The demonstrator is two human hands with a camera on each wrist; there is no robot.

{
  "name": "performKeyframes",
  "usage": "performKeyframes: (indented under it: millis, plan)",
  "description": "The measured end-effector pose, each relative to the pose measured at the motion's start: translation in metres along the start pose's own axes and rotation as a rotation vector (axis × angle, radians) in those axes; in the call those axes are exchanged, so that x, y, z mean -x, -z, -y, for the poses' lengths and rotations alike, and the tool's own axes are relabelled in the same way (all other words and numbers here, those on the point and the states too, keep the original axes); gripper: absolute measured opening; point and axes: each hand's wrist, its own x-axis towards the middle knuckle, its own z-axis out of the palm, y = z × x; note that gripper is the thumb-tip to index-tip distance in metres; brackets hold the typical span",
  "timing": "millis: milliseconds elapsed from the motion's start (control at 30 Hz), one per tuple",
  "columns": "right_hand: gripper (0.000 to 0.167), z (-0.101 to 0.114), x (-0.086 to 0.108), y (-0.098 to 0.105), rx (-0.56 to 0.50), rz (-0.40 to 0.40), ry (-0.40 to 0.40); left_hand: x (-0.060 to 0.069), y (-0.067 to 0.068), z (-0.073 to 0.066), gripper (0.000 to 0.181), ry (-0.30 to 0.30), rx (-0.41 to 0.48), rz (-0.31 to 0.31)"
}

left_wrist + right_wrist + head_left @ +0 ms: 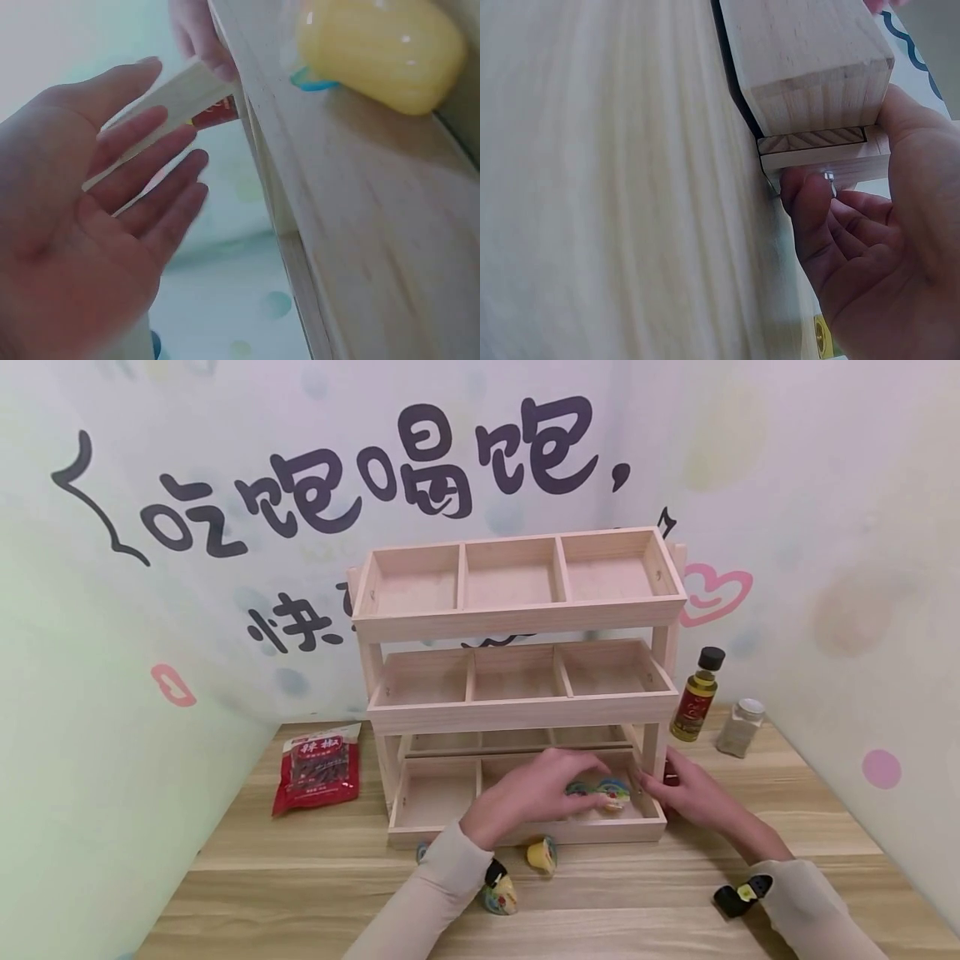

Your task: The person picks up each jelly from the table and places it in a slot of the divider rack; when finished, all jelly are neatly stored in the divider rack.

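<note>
A three-tier wooden rack (517, 618) stands on the table, with divided trays. My left hand (536, 785) reaches over the bottom tray (435, 793), its fingers near jelly cups (613, 797) in the right compartment. In the left wrist view that hand (112, 187) shows extended, spread fingers with nothing in the palm. My right hand (693, 789) is at the rack's lower right end. Seen from the right wrist, this hand (877, 262) grips the rack's wooden end, fingers curled beside a small metal bolt (829, 183).
Jelly cups (542, 855) lie on the table (247, 877) before the rack, one partly hidden by the left sleeve. A red packet of dried chillies (317, 768) lies left. An oil bottle (694, 702) and a lidded jar (741, 728) stand right. A printed wall (262, 410) rises behind.
</note>
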Motion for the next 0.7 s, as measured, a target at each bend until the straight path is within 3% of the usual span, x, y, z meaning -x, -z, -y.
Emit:
performKeyframes:
  millis: [200, 433, 700]
  plan:
    - [0.078, 0.001, 0.0, -0.001, 0.007, 0.004, -0.015, 0.032, -0.004, 0.001, 0.033, -0.053, 0.077, -0.036]
    - [0.081, 0.001, 0.0, -0.001, 0.01, 0.01, -0.028, 0.061, -0.019, 0.006, 0.023, -0.036, 0.13, -0.041]
    - [0.081, -0.003, 0.0, -0.002, 0.013, 0.008, -0.028, 0.08, -0.021, 0.002, 0.021, -0.052, 0.081, -0.011]
